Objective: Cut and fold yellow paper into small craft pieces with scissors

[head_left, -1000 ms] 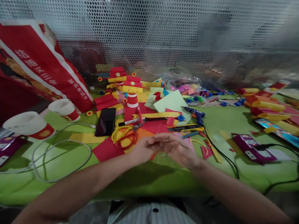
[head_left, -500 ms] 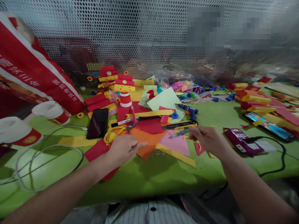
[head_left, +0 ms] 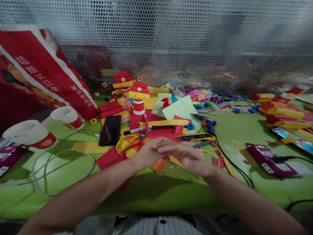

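Observation:
My left hand [head_left: 149, 152] and my right hand [head_left: 189, 158] meet above the coloured paper, near the table's front. The right fingers are stretched out and lie across the left fingertips, holding nothing visible. The left fingers are partly covered, so their grip is unclear. Below the hands lies orange paper [head_left: 159, 165]. Yellow-handled scissors [head_left: 127, 143] lie left of them, on red paper [head_left: 110, 158]. A blue-green pen [head_left: 201, 144] and a black cutter knife [head_left: 193, 137] lie just behind the right hand. A blue glue gun [head_left: 207, 122] rests further back.
A black phone [head_left: 110, 130], a white cable [head_left: 91, 156] and paper cups [head_left: 67, 117] occupy the left, before a red bag [head_left: 61, 75]. Paper figures [head_left: 139, 94] stand at the back. A purple box [head_left: 267, 160] with a black cord lies right. Perforated metal mesh [head_left: 151, 39] rises behind.
My hands were apart, both with curled fingers; now they have come together in the middle. The right hand has moved left and its fingers have straightened. The view has shifted slightly left.

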Demonstrator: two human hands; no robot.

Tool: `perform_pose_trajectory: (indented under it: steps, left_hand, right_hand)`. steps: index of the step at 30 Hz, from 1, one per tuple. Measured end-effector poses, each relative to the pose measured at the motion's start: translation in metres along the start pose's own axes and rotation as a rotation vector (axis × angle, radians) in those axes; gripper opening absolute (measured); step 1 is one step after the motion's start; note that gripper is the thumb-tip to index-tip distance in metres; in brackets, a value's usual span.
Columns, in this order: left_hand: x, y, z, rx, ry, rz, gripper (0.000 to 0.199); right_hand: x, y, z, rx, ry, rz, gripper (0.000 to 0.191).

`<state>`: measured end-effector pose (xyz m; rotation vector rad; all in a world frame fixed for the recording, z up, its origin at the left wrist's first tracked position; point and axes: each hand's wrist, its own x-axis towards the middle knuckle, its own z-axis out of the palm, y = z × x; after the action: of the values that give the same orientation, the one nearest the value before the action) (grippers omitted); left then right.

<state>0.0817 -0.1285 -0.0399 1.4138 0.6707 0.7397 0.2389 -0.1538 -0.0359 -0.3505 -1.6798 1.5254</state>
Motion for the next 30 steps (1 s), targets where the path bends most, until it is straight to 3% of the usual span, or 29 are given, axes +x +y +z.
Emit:
perform_pose_trajectory:
  steps: [1, 4, 6, 8, 12, 14, 17, 20, 23, 26, 30]
  left_hand:
    - [0.001, -0.001, -0.002, 0.078, -0.008, -0.048, 0.014]
    - [0.000, -0.003, -0.008, 0.256, 0.018, -0.126, 0.022]
    - [-0.002, -0.004, -0.012, 0.451, 0.051, -0.100, 0.024]
    - [-0.004, -0.004, -0.018, 0.726, 0.080, -0.031, 0.030]
    - [-0.008, 0.009, -0.039, 1.090, 0.236, 0.067, 0.049]
    - [-0.010, 0.020, -0.052, 1.244, 0.291, 0.056, 0.045]
    - [-0.011, 0.032, -0.066, 1.409, 0.317, -0.040, 0.024]
    - [-0.013, 0.035, -0.071, 1.522, 0.284, -0.257, 0.038]
    - [-0.012, 0.032, -0.070, 1.608, 0.176, -0.437, 0.036]
    - [-0.011, 0.030, -0.071, 1.642, 0.101, -0.456, 0.037]
    - [-0.007, 0.028, -0.077, 1.634, 0.148, -0.426, 0.037]
  right_hand:
    - [0.000, 0.000, -0.001, 0.021, 0.009, -0.005, 0.042]
    - [0.000, -0.006, -0.009, -0.011, 0.042, 0.054, 0.038]
    - [0.000, -0.012, -0.015, -0.111, 0.093, 0.148, 0.035]
    - [0.002, -0.017, -0.026, -0.273, 0.221, 0.245, 0.033]
    - [0.007, -0.017, -0.063, -0.773, 0.601, 0.377, 0.036]
    - [0.013, -0.013, -0.081, -1.042, 0.686, 0.407, 0.036]
    - [0.031, -0.003, -0.094, -1.323, 0.598, 0.455, 0.023]
    - [0.058, 0.011, -0.092, -1.482, 0.323, 0.456, 0.024]
    - [0.084, 0.027, -0.087, -1.595, 0.084, 0.558, 0.031]
    - [0.100, 0.039, -0.085, -1.620, 0.011, 0.582, 0.032]
    - [0.109, 0.048, -0.087, -1.624, -0.064, 0.600, 0.031]
